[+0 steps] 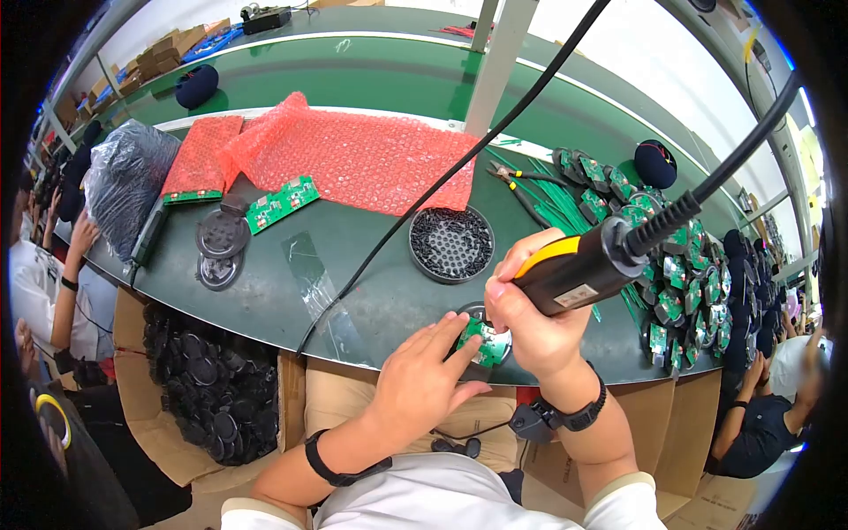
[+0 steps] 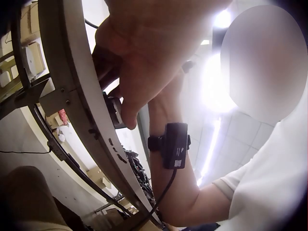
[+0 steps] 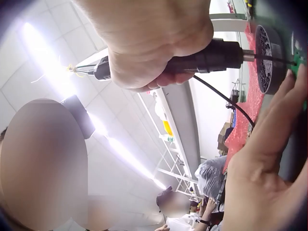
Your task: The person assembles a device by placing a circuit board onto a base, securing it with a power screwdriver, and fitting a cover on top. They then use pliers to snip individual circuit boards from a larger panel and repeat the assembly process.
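Observation:
An electric screwdriver [image 1: 574, 269], black with a yellow stripe and a thick cord, is gripped in my right hand [image 1: 543, 331]. In the right wrist view its thin bit [image 3: 274, 58] points down at a green circuit board. That circuit board [image 1: 488, 344] sits in a round black housing at the front edge of the bench, partly covered by both hands. My left hand [image 1: 420, 375] rests its outstretched fingers on the board's left side, thumb held apart. Beyond the hands stands a round black dish [image 1: 450, 280] of small dark screws.
Red bubble wrap [image 1: 371, 163] lies behind the dish. To the right are cutters [image 1: 521, 190], green wires [image 1: 565, 208] and a heap of round units with boards [image 1: 676, 283]. A loose board [image 1: 283, 205] and round black parts [image 1: 221, 234] lie left. A carton [image 1: 146, 397] holds black parts below.

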A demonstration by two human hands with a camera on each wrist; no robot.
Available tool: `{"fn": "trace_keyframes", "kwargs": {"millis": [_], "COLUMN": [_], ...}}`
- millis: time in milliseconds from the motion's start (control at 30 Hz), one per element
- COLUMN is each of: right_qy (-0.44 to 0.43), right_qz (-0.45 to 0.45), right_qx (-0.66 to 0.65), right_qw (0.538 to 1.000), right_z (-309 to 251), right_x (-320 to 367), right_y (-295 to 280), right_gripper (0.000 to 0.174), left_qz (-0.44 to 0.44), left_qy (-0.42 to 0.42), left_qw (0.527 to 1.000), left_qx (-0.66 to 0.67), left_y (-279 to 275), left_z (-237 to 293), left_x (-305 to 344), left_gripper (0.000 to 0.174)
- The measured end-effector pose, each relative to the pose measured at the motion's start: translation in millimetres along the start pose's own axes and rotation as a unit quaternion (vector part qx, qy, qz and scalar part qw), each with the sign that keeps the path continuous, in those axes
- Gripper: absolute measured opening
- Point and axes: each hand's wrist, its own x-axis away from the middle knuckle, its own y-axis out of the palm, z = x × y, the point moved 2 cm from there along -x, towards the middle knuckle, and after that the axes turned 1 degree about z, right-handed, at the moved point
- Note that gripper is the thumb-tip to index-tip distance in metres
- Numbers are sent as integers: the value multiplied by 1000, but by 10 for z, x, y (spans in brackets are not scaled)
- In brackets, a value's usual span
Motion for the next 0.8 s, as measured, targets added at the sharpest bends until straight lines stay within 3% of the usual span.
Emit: {"fn": "trace_keyframes", "kwargs": {"millis": [167,233,367,467,600,633,667,733,800], "right_qy": [-6,8,-2,47,-59,-55,-59,-135,-172], "right_qz": [-8,40,12,7,60,26,32,137,210], "right_qx": [3,-50,0,-28,-1,-3,26,167,408], "right_qw": [1000,998,1000,998,996,998,997,967,872], "right_z": [-4,1,-8,-146,-306,-309,-305,-221,-341], "right_x": [12,8,-28,-130,-300,-311,-292,-178,121], "right_y": [9,15,-3,-91,-479,-619,-685,-822,-960], "right_gripper": [32,27,23,30,47,52,56,61,60], "left_qz": [7,14,14,-10,-46,-48,-24,1,51], "left_qy": [6,11,30,57,69,72,62,53,-15], "left_qw": [1000,1000,999,997,996,996,998,997,988], "left_qx": [-2,-5,-19,-43,-28,-29,14,58,146], "left_y": [-2,18,-17,-127,-132,-121,-124,-118,-94], "left_z": [8,14,16,36,-39,-49,-64,-64,-65], "left_x": [6,4,-16,-66,-65,-76,-105,-154,-208], "left_gripper": [62,65,64,60,50,50,46,43,36]}}
